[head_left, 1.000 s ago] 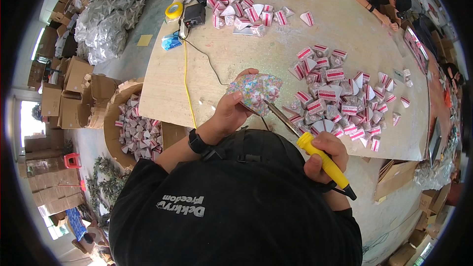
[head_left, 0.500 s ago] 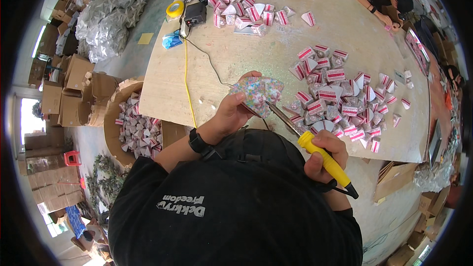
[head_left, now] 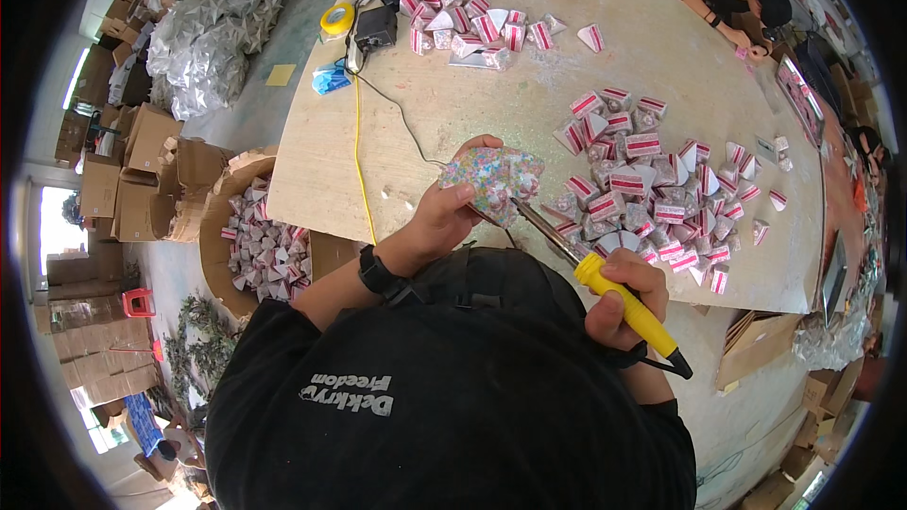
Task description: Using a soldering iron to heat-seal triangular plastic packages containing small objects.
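Observation:
My left hand [head_left: 455, 196] grips a glittery, multicoloured piece [head_left: 493, 179], pastel pink, blue and white, its thumb lying across the near side. In my right hand [head_left: 625, 300] is a yellow-handled soldering iron [head_left: 635, 308], fingers wrapped round the grip. The iron's metal shaft slants up to the left, and its tip meets or nearly meets the lower right edge of the glittery piece; exact contact is too small to tell. Right of the piece lies a heap of small wedge-shaped pieces [head_left: 646, 144] with pink-and-white bands, some seemingly in clear wrapping.
A second group of wedges [head_left: 463, 24] lies at the table's far side, near yellow tape [head_left: 336, 19], a black power box [head_left: 376, 28] and cables. A carton of wedges [head_left: 269, 250] stands left of the table [head_left: 425, 94]. Another person [head_left: 732, 5] works at far right.
Almost nothing differs. The soldering iron's handle has dipped very slightly toward me, while the glittery piece stays in my left hand at nearly the same spot.

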Action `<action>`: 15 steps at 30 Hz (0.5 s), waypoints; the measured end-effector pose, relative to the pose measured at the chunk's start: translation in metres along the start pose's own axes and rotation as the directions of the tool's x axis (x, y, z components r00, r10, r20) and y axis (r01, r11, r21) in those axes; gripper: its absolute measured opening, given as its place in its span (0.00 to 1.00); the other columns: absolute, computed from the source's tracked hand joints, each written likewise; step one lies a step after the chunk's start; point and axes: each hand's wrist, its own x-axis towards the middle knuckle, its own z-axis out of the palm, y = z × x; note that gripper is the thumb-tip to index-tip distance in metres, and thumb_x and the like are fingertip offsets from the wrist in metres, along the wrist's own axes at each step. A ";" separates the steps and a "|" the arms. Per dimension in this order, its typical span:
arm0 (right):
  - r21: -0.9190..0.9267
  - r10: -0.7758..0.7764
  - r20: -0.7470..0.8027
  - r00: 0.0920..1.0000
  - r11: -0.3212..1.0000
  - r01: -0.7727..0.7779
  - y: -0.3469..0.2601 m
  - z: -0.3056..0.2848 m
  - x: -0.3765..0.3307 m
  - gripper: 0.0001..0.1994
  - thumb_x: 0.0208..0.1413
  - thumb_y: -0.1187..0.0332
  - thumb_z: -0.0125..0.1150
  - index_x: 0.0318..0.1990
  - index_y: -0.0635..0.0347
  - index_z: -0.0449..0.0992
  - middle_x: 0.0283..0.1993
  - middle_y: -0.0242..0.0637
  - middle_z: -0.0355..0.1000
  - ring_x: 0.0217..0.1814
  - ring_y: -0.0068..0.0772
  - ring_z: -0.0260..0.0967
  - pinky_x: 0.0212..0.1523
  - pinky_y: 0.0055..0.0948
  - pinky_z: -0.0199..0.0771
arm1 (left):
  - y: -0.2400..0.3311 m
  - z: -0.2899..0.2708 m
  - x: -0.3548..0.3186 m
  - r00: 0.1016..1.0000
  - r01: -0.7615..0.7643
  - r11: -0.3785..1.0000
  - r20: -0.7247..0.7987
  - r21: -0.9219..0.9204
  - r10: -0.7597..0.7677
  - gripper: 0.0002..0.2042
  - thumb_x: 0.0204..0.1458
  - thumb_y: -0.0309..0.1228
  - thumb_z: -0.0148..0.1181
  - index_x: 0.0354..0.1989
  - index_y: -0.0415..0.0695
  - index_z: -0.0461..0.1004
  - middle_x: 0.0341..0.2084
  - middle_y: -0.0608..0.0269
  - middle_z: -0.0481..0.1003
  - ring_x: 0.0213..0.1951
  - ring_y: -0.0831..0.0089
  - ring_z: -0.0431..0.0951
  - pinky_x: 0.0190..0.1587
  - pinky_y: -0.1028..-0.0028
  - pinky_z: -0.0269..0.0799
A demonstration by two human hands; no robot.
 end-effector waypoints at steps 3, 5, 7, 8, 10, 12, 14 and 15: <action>0.016 0.018 -0.018 1.000 1.000 -0.017 0.000 0.000 -0.002 0.13 0.53 0.65 0.62 0.40 0.66 0.72 0.29 0.43 0.70 0.25 0.36 0.68 0.29 0.29 0.69 | 0.002 0.001 -0.001 1.000 0.006 0.999 -0.013 0.053 -0.005 0.39 0.44 0.44 0.66 0.64 0.48 0.53 0.56 0.58 0.66 0.58 0.64 0.69 0.58 0.64 0.67; 0.023 0.010 -0.027 1.000 1.000 -0.009 0.000 0.001 -0.002 0.13 0.53 0.65 0.62 0.40 0.66 0.72 0.29 0.43 0.70 0.25 0.36 0.68 0.29 0.29 0.69 | 0.002 0.002 -0.001 0.999 0.021 0.995 -0.037 0.101 -0.018 0.41 0.42 0.47 0.67 0.64 0.48 0.53 0.57 0.58 0.65 0.59 0.63 0.68 0.59 0.62 0.67; 0.028 0.003 -0.036 0.999 1.000 -0.002 0.000 0.001 -0.002 0.13 0.53 0.65 0.62 0.40 0.66 0.72 0.29 0.43 0.70 0.26 0.36 0.68 0.30 0.29 0.69 | 0.003 0.004 -0.001 0.999 0.025 0.995 -0.037 0.099 -0.022 0.42 0.42 0.47 0.67 0.64 0.48 0.53 0.58 0.59 0.65 0.60 0.63 0.68 0.59 0.63 0.66; 0.028 0.013 -0.041 0.999 1.000 -0.012 0.000 0.001 -0.003 0.13 0.53 0.65 0.62 0.40 0.66 0.72 0.29 0.43 0.70 0.26 0.36 0.68 0.30 0.29 0.69 | 0.003 0.005 -0.002 0.999 0.026 0.995 -0.037 0.099 -0.022 0.42 0.42 0.47 0.67 0.64 0.48 0.53 0.58 0.59 0.65 0.60 0.63 0.68 0.59 0.63 0.66; 0.029 0.024 -0.047 0.999 0.999 -0.023 0.001 0.000 -0.004 0.13 0.53 0.65 0.62 0.40 0.66 0.72 0.29 0.43 0.70 0.27 0.36 0.68 0.30 0.29 0.69 | 0.004 0.007 -0.003 0.998 0.039 0.994 -0.045 0.097 -0.034 0.42 0.42 0.47 0.67 0.64 0.47 0.53 0.57 0.58 0.65 0.60 0.63 0.68 0.59 0.63 0.67; 0.050 0.019 -0.019 1.000 0.999 -0.018 0.001 -0.003 -0.004 0.13 0.53 0.65 0.62 0.40 0.66 0.72 0.30 0.43 0.71 0.27 0.36 0.68 0.31 0.29 0.69 | 0.001 0.004 -0.002 1.000 0.015 0.998 -0.003 0.064 -0.015 0.40 0.44 0.44 0.67 0.64 0.47 0.52 0.56 0.58 0.66 0.58 0.64 0.69 0.57 0.65 0.67; 0.049 0.035 -0.016 0.999 0.998 -0.034 0.001 -0.004 -0.005 0.13 0.53 0.65 0.62 0.40 0.66 0.73 0.30 0.44 0.71 0.27 0.36 0.68 0.31 0.29 0.70 | -0.001 0.002 -0.001 0.999 -0.005 1.000 0.040 0.030 0.004 0.38 0.47 0.41 0.66 0.64 0.47 0.52 0.55 0.58 0.68 0.57 0.65 0.71 0.56 0.67 0.68; 0.048 0.051 -0.012 0.999 0.998 -0.050 0.001 -0.005 -0.006 0.13 0.53 0.65 0.62 0.40 0.66 0.73 0.30 0.44 0.71 0.27 0.36 0.69 0.31 0.29 0.70 | -0.001 0.002 -0.001 0.999 -0.004 0.999 0.037 0.053 0.003 0.38 0.47 0.42 0.65 0.64 0.47 0.52 0.55 0.58 0.67 0.57 0.64 0.70 0.56 0.65 0.68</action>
